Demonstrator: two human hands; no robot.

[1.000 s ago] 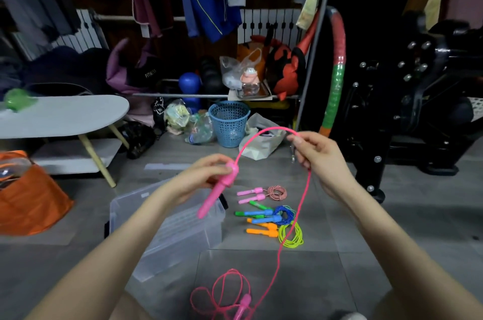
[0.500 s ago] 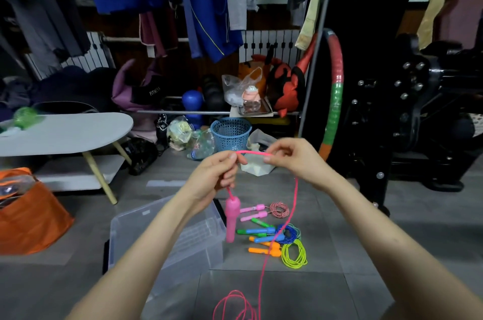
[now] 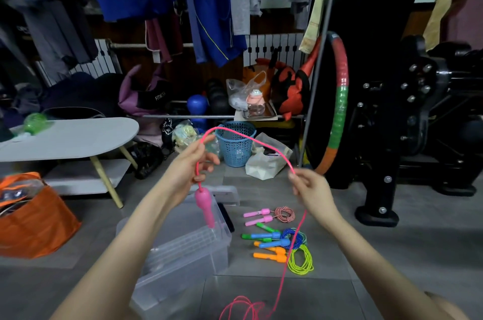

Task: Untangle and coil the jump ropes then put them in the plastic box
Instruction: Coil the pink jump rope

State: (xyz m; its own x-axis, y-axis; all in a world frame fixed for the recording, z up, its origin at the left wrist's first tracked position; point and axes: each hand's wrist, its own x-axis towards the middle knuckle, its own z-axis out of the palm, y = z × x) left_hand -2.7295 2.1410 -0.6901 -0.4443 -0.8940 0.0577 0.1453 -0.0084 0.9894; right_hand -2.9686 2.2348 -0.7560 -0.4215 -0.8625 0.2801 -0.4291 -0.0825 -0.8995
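pink rope (image 3: pixel 251 140): hot pink all the way, cord and handle the same shade, no pattern
plastic box (image 3: pixel 183 262): clear, a bit milky
twisted rope (image 3: pixel 285 213): red-and-white candy-stripe cord, pale pink handles
blue rope (image 3: pixel 294 237): blue coil with some green strands in it, handles beside it blue and green
yellow rope (image 3: pixel 300 261): neon yellow-green cord, orange handles
basket (image 3: pixel 235 147): light blue, dotted all over with little holes
hoop (image 3: pixel 339 110): chunky bands of red, green and orange
bag (image 3: pixel 34 220): bright orange
bench (image 3: pixel 65 136): white top, pale wood legs
floor (image 3: pixel 392 254): plain grey tiles
hanging jacket (image 3: pixel 209 6): royal blue with thin yellow piping
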